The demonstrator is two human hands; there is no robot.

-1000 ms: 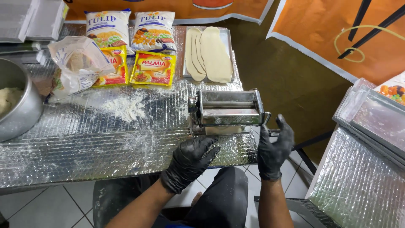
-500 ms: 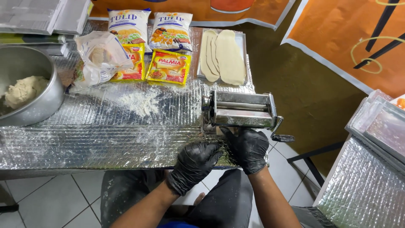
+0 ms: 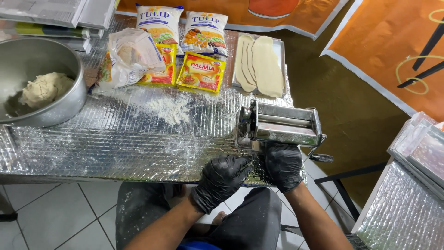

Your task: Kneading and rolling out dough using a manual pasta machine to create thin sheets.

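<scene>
Machine: my pasta roller (image 3: 280, 126) lies long side left-to-right, its crank (image 3: 320, 153) sticking out right.
Hands: my right hand (image 3: 283, 165) touches its front, fingers curled; my left hand (image 3: 222, 178) is just beside it, fingers loosely bent, holding nothing.
Around: spilled flour (image 3: 170, 109) left, dough sheets (image 3: 259, 65) on a tray behind.

— What is seen at the near right of the foil-covered table (image 3: 115, 139)?

— A metal pasta roller (image 3: 278, 126) is stood upright there, close to the table's front edge. Its polished steel body is made up of two end plates with smooth rollers set between them, and a crank handle is seen jutting out low on its right end, past the table's edge.

— How is it met by the hands?

— Its front underside is touched by the right hand (image 3: 283, 165), black-gloved, while the left hand (image 3: 221, 180), also gloved, is held just below and beside it.
</scene>
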